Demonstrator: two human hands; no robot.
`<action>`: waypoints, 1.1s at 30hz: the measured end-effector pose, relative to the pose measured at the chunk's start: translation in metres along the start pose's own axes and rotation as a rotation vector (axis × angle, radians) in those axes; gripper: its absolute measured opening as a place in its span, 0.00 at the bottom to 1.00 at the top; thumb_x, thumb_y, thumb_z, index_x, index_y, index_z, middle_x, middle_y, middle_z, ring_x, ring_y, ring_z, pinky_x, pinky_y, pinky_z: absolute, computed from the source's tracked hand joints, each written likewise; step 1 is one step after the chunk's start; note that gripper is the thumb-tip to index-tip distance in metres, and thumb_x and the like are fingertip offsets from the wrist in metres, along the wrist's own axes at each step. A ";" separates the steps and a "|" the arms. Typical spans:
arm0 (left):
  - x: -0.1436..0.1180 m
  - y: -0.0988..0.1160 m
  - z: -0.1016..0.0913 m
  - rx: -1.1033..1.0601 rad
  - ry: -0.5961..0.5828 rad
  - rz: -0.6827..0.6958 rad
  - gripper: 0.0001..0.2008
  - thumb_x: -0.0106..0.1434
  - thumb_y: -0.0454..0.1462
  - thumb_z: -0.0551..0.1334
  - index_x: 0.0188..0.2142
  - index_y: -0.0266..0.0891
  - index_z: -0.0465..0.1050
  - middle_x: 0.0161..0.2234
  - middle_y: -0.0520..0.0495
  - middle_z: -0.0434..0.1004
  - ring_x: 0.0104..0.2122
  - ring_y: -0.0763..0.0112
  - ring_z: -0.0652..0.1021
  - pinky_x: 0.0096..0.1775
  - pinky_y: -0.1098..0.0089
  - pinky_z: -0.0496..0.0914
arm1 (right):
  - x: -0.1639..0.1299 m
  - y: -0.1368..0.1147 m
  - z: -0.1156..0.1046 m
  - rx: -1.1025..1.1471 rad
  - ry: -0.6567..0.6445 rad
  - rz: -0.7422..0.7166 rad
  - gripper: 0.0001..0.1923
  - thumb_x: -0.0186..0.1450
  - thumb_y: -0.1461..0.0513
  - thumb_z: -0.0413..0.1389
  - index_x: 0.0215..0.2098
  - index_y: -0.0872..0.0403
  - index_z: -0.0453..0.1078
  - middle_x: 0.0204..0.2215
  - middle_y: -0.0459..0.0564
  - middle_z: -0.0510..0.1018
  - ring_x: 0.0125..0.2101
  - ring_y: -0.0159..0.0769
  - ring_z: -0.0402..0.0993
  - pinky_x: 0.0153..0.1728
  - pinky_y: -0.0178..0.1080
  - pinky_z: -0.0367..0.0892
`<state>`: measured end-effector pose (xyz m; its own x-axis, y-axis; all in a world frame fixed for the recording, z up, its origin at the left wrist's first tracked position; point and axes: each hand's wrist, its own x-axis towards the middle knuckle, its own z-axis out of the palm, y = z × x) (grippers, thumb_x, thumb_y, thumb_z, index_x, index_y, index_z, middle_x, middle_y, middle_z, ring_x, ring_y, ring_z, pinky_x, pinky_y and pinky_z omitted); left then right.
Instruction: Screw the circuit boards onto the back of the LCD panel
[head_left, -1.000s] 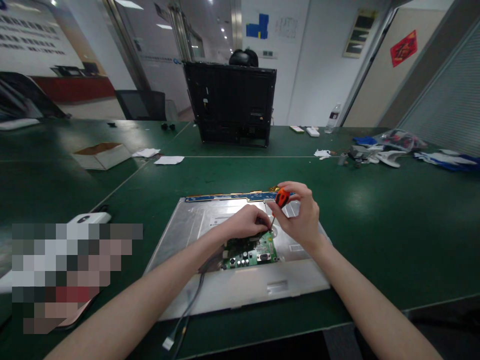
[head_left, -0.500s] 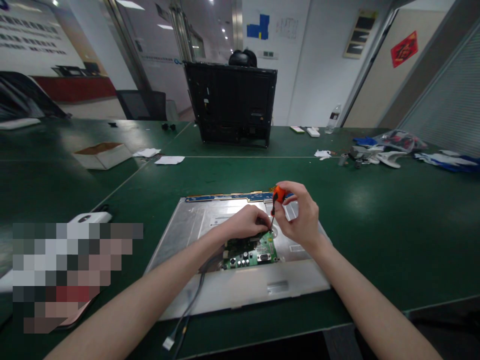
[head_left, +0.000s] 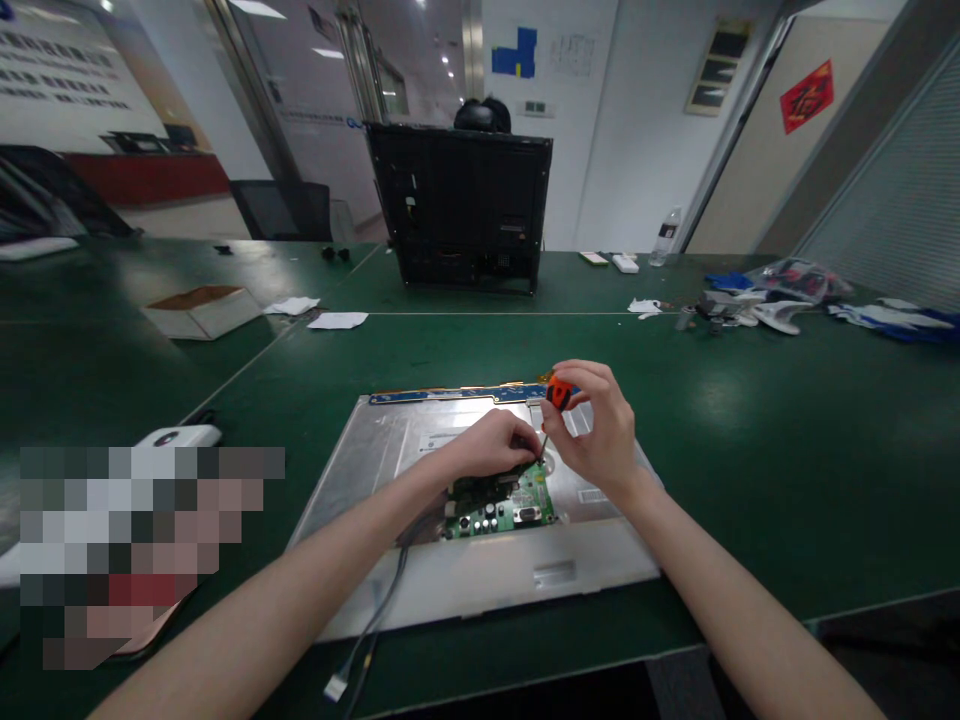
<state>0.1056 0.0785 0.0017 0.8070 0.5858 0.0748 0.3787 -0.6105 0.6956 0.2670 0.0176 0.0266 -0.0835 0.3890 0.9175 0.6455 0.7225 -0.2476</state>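
A silver metal monitor back panel (head_left: 375, 470) lies flat on the green table (head_left: 750, 450) in front of me. On it sits a green circuit board (head_left: 502, 508). My left hand (head_left: 487, 445) rests closed on the board's upper edge, pinching something small that I cannot make out. My right hand (head_left: 596, 430) grips a small orange-handled screwdriver (head_left: 556, 395), its tip pointing down at the board's top right corner next to my left fingers. A grey cable (head_left: 379, 620) runs from the board off the panel's near edge.
A black monitor housing (head_left: 461, 205) stands upright at the far side, a person's head just behind it. A cardboard box (head_left: 202, 310) and papers (head_left: 337, 320) lie at the left, gloves and bags (head_left: 780, 300) at the right, a water bottle (head_left: 666, 236) beyond.
The screwdriver handle has turned and tilted slightly between my right fingers. My left hand stays on the board.
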 end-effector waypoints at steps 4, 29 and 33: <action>0.000 0.000 0.000 -0.003 0.005 0.009 0.08 0.54 0.28 0.62 0.30 0.36 0.81 0.26 0.51 0.81 0.27 0.71 0.77 0.34 0.74 0.67 | 0.001 -0.001 -0.001 -0.011 -0.010 0.008 0.17 0.65 0.66 0.55 0.51 0.47 0.64 0.43 0.51 0.72 0.41 0.38 0.74 0.31 0.38 0.77; 0.000 0.004 -0.001 0.003 -0.008 -0.024 0.08 0.55 0.27 0.62 0.29 0.35 0.81 0.24 0.51 0.79 0.26 0.72 0.75 0.33 0.74 0.66 | 0.000 -0.001 0.000 0.004 -0.016 0.004 0.17 0.65 0.66 0.55 0.51 0.48 0.63 0.41 0.50 0.74 0.39 0.36 0.75 0.28 0.36 0.75; 0.000 0.003 -0.001 0.012 -0.013 -0.037 0.07 0.55 0.27 0.62 0.28 0.34 0.81 0.23 0.51 0.78 0.26 0.71 0.75 0.33 0.74 0.66 | -0.003 0.001 0.002 -0.013 0.008 0.015 0.18 0.64 0.64 0.56 0.51 0.49 0.61 0.39 0.49 0.77 0.32 0.33 0.76 0.27 0.35 0.74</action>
<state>0.1063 0.0772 0.0052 0.7983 0.6010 0.0398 0.4135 -0.5949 0.6893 0.2665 0.0179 0.0231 -0.0681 0.3951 0.9161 0.6565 0.7092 -0.2570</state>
